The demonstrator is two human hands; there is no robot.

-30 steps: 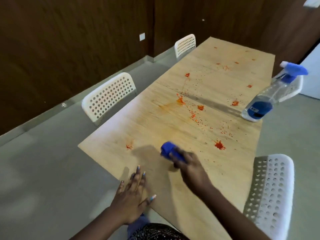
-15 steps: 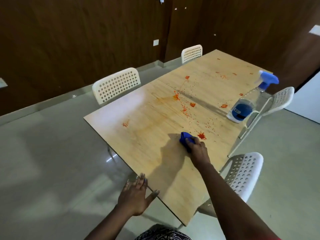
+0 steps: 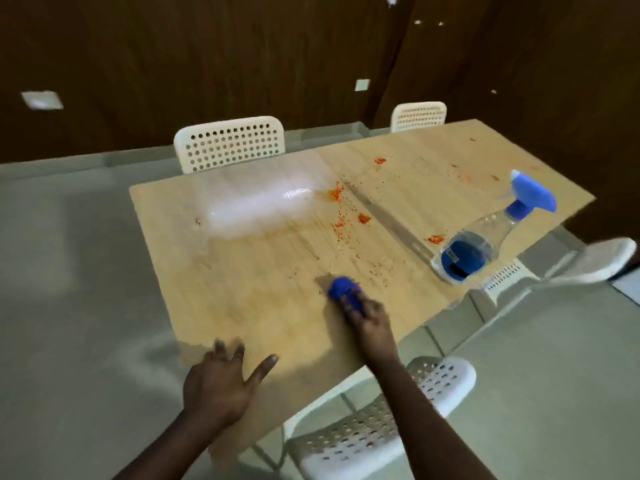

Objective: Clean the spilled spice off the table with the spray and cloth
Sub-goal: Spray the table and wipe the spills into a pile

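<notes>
A light wooden table [image 3: 263, 271] carries scattered red spice [image 3: 341, 221] across its middle and far right. My right hand [image 3: 369, 315] presses a bunched blue cloth [image 3: 341, 287] onto the tabletop near the front right. My left hand [image 3: 221, 379] rests at the table's near edge, fingers spread, holding nothing. A clear spray bottle [image 3: 485, 237] with a blue trigger head and blue label stands at the right edge, apart from both hands.
White perforated chairs stand around the table: one at the far side [image 3: 230, 143], one further back [image 3: 419, 116], one at the right [image 3: 595, 261] and one just below my right arm [image 3: 381, 431]. Grey floor and dark wooden walls surround it. A glare patch lies on the table's left part.
My right hand has slid the blue cloth over the red spot near the front; that spot no longer shows. My view has swung, and my left hand stays at the near edge.
</notes>
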